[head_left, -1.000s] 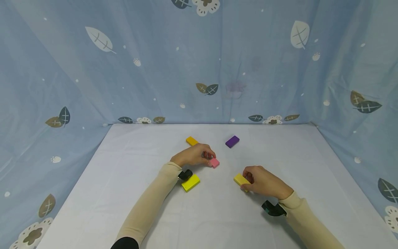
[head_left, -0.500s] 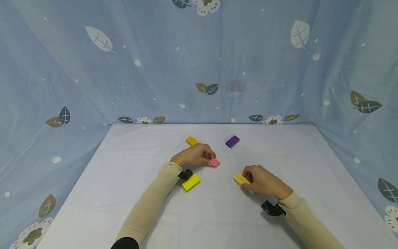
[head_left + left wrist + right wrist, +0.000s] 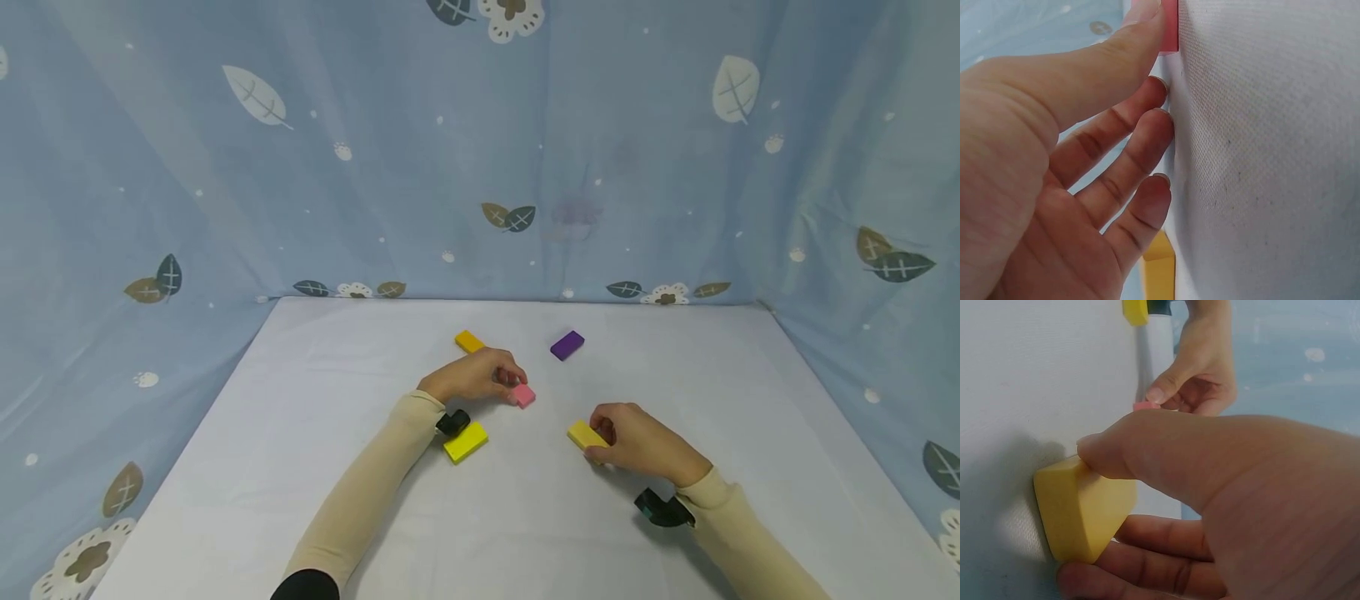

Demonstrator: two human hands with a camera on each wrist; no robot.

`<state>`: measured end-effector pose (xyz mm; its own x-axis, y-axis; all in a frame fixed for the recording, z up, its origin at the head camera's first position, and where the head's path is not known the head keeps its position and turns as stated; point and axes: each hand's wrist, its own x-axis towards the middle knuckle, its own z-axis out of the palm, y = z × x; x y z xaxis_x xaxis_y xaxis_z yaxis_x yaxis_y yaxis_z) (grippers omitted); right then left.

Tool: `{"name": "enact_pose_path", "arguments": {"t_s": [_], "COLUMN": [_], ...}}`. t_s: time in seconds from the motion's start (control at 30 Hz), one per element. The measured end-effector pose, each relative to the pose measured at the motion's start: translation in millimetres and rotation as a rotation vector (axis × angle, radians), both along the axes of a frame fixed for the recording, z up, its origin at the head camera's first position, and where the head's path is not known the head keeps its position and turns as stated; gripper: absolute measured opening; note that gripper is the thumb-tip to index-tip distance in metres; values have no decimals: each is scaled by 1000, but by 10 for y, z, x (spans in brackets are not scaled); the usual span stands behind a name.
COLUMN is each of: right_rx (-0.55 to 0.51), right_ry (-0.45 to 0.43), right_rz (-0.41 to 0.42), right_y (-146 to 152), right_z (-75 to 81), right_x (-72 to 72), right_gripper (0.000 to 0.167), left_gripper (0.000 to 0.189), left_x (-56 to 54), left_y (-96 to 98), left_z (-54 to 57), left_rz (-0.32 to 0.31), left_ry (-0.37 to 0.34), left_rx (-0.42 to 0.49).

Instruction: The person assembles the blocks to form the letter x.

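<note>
My left hand (image 3: 477, 375) pinches a small pink block (image 3: 524, 396) against the white cloth, thumb on its near side. In the left wrist view the pink block (image 3: 1171, 28) shows at the top edge, and the other fingers are loosely bent beside it. Farther right and nearer, my right hand (image 3: 645, 442) grips a pale yellow block (image 3: 586, 435) by its edges. The right wrist view shows that yellow block (image 3: 1088, 509) between thumb and fingers, low at the cloth.
A bright yellow block (image 3: 466, 443) lies beneath the left wrist's strapped camera. Behind the left hand is an orange-yellow block (image 3: 468, 340), partly hidden. A purple block (image 3: 567, 345) lies farther back. Blue patterned curtain (image 3: 450, 167) borders the white table (image 3: 315, 350).
The whole head view has shifted slightly, so everything sits a little to the right. Both hands keep their holds on the blocks, which stay in place.
</note>
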<state>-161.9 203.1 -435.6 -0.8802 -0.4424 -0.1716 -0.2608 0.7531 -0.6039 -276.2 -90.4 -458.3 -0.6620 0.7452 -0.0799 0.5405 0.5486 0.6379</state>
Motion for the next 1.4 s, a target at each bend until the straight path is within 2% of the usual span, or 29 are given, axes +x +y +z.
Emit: {"name": "enact_pose_path", "arguments": {"t_s": [0.33, 1.4], "right_rx": [-1, 23], "right_ry": [15, -19], "right_rz": [14, -13], "right_y": [0, -110], "right_z": [-4, 36], "right_x": [7, -43], "right_gripper": [27, 25], "left_gripper": [30, 30], "left_x": [18, 11], "left_y": [33, 11], "left_z": [14, 15], "left_rz": [3, -14], "left_ry": [-2, 21], "left_rx": [-12, -16]}}
